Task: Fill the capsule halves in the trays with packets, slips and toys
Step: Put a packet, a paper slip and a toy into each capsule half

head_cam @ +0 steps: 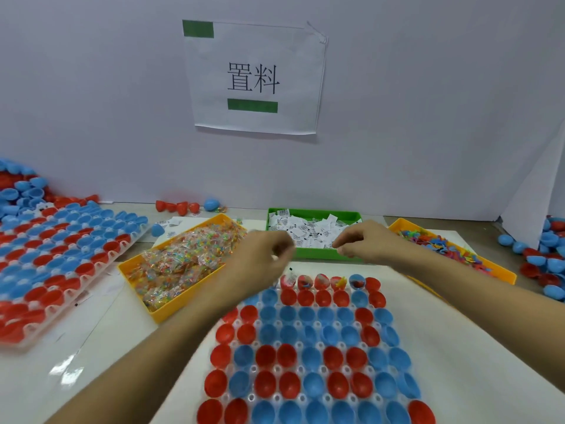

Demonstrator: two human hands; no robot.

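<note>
A clear tray (276,370) of red and blue capsule halves (308,356) lies in front of me. Several halves in its back row (321,282) hold items; the other rows look empty. My left hand (263,258) hovers over the tray's back left corner, fingers curled, pinching something small and white that looks like a slip; it is blurred. My right hand (362,243) reaches over the front edge of the green bin (315,254) of white slips (308,232), fingertips pinched together on a slip. A yellow bin (171,313) of clear packets (186,258) stands at left, another yellow bin (501,275) of coloured toys (440,247) at right.
Two more trays (55,255) of capsule halves lie overlapped at the left. Loose capsule halves are heaped at the far left (21,191) and far right (547,258), and a few (183,206) lie along the white wall. A paper sign (253,78) hangs on that wall.
</note>
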